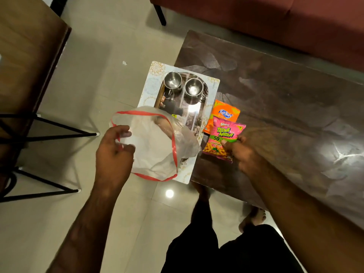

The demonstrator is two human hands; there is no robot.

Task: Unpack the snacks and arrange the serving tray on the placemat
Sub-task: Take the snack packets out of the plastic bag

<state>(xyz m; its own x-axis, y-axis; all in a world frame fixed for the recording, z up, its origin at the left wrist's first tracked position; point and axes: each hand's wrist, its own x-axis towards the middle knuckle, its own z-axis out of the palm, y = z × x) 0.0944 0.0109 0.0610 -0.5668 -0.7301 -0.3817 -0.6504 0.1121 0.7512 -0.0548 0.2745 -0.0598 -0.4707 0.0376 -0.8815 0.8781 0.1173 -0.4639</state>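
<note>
A clear plastic bag (155,144) with a red rim hangs open over the near end of the patterned placemat (151,75), and my left hand (114,148) grips its rim. My right hand (242,152) pinches a pink snack packet (224,134) lying on the dark table, partly overlapping an orange snack packet (224,113). On the placemat lies a shiny steel tray (194,113) with two steel cups (173,81) (194,87) at its far end. The bag hides the tray's near part.
The dark marble-pattern table (285,107) stretches right; the placemat overhangs its left edge. A red sofa (275,20) stands beyond it. A wooden table with black metal legs (29,56) is at the left. Pale tiled floor (98,85) lies between, with my legs and feet below.
</note>
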